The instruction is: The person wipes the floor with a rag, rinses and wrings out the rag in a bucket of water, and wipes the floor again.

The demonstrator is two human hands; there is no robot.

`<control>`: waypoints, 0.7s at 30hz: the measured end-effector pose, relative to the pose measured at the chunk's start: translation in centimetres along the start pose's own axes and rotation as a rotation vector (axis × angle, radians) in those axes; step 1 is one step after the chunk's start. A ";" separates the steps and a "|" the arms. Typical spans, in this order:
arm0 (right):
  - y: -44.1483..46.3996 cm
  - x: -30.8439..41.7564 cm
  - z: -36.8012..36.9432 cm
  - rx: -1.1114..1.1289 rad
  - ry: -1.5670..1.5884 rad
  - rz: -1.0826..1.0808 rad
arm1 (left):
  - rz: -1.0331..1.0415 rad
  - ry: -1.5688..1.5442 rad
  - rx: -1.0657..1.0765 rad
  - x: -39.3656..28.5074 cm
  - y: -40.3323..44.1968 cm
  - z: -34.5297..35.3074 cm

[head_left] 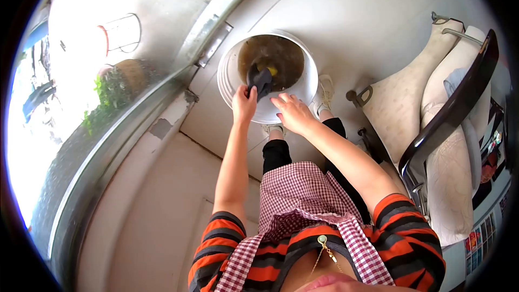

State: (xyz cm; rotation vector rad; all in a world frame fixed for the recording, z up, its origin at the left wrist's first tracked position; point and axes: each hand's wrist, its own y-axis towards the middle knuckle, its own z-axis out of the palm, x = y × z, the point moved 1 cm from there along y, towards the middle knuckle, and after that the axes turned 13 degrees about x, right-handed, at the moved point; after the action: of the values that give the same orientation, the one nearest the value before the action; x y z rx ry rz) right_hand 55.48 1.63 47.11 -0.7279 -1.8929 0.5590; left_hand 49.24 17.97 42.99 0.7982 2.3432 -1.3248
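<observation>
A white bucket (227,78) stands on the floor in front of my feet, with murky brown water (286,57) inside. My left hand (244,105) is at the bucket's near left side, its fingers closed on a dark cloth (260,80). The cloth hangs over the water, and a small yellow thing (272,70) shows beside it. Over the near right part of the bucket, my right hand (293,112) has its fingers apart and holds nothing. Its fingertips are close to the cloth, with a gap between them.
A glass panel with a metal frame (124,121) runs along the left, with a green plant (105,94) behind it. At the right are a chair's dark armrest (451,116) and pale, stained cushions (397,97). My shoes (324,93) stand close behind the bucket.
</observation>
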 end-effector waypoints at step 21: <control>-0.5 1.4 -9.6 0.206 0.518 0.208 | -0.088 -0.472 0.270 -3.5 -2.5 0.3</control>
State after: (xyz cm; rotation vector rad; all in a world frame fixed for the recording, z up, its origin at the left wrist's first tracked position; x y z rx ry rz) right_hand 63.68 2.85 52.19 -0.8434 -1.2705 0.6154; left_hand 50.43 15.57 46.38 0.3926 1.8730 -1.6770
